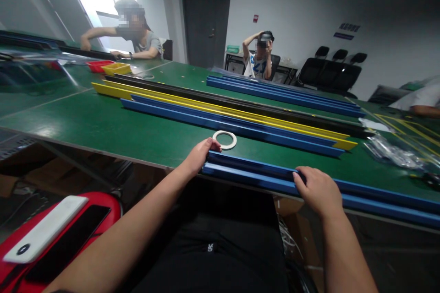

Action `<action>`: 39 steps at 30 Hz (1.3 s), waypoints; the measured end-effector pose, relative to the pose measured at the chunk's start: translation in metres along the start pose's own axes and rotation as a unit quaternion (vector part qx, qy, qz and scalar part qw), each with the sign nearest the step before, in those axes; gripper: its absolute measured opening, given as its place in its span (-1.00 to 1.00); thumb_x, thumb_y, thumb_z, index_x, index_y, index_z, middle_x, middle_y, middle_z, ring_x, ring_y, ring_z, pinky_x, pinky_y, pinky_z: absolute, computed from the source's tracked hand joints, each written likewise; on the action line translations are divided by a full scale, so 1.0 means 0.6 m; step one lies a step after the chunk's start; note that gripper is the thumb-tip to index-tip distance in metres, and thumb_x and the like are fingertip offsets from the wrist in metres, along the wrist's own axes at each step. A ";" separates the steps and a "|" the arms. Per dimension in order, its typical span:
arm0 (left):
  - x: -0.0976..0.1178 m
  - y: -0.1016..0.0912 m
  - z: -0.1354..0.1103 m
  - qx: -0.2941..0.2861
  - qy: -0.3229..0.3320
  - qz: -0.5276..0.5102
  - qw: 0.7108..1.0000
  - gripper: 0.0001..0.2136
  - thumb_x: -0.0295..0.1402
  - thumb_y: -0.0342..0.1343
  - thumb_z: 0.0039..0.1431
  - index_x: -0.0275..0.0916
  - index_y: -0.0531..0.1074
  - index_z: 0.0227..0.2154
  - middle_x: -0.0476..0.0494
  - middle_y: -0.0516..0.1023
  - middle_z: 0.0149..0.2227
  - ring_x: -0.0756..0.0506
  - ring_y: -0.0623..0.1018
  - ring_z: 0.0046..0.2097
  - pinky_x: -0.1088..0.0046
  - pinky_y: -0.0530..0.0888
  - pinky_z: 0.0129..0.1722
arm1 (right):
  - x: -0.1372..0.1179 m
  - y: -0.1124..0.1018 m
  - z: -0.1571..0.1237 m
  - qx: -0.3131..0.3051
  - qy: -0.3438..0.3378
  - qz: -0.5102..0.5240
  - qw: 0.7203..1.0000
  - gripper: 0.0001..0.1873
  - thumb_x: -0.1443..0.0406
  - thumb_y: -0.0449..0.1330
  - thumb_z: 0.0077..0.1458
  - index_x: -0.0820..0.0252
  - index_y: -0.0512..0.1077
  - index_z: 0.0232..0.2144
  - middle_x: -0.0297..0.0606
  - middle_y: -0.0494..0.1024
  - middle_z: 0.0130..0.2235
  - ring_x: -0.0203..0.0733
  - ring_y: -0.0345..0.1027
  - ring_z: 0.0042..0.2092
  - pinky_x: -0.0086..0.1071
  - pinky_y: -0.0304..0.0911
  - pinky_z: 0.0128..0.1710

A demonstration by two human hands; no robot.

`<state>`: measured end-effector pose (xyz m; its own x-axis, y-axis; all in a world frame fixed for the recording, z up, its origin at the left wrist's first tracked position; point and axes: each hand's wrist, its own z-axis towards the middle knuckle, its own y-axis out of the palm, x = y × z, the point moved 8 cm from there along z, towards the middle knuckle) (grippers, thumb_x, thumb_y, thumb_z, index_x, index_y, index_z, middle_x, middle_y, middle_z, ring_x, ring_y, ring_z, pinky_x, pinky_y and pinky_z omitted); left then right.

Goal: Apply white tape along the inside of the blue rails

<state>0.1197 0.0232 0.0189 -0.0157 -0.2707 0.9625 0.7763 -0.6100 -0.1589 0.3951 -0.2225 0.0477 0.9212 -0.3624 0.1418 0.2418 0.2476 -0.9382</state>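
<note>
The fingers (215, 143) of the left hand (201, 154) were closed around the left end of a long, straight, blue channel-shaped strip (254, 178). The strip lay along the near edge of the smooth green surface (103, 130), its dark groove facing up between two raised walls with a soft sheen; whether it was metal or plastic could not be told. Just beyond the left fingertips lay a flat white ring (224, 147), and behind that a similar blue strip (192, 118) and a bright yellow one (206, 109). Farther right, the right hand (321, 190) rested on the first strip, thumb in the groove and forefinger over the far wall; whether they pinched it could not be told. The strip ran on past the right edge of view, with crumpled clear plastic (395, 153) beyond it.
</note>
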 end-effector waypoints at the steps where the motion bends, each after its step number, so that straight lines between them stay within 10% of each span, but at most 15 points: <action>1: 0.005 -0.001 -0.003 0.000 0.007 0.035 0.999 -0.45 0.07 -0.26 0.32 -0.27 0.48 -0.26 -0.20 0.58 -0.23 -0.17 0.52 -0.13 0.28 0.39 -0.01 | 0.000 0.000 0.000 -0.001 0.001 0.000 1.000 -0.58 0.07 -0.04 0.27 0.17 0.50 -0.14 -0.18 0.59 -0.15 -0.07 0.43 -0.12 -0.22 0.23 -0.12; 31: -0.008 0.002 -0.006 -0.012 -0.013 0.145 0.989 -0.61 -0.05 -0.11 0.30 -0.22 0.48 -0.30 -0.06 0.56 -0.26 -0.13 0.49 -0.18 0.41 0.34 -0.15 | -0.007 -0.013 0.021 -0.053 0.066 0.046 0.995 -0.48 -0.03 -0.14 0.31 0.10 0.47 -0.36 -0.23 0.56 -0.30 -0.13 0.40 -0.21 -0.31 0.12 -0.23; 39: -0.002 0.002 -0.004 -0.004 0.005 0.157 0.988 -0.63 -0.08 -0.12 0.29 -0.23 0.48 -0.31 -0.09 0.57 -0.25 -0.14 0.50 -0.16 0.38 0.35 -0.13 | -0.151 -0.010 0.111 -0.064 -0.042 0.187 0.979 -0.65 0.06 0.00 0.29 0.06 0.51 -0.20 -0.24 0.56 -0.18 -0.21 0.41 -0.15 -0.40 0.18 -0.19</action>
<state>0.1193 0.0208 0.0169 0.2185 -0.4543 0.8636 0.7387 -0.5013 -0.4506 0.3307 -0.1315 0.0617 0.9611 -0.1921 -0.1983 -0.1519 0.2319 -0.9608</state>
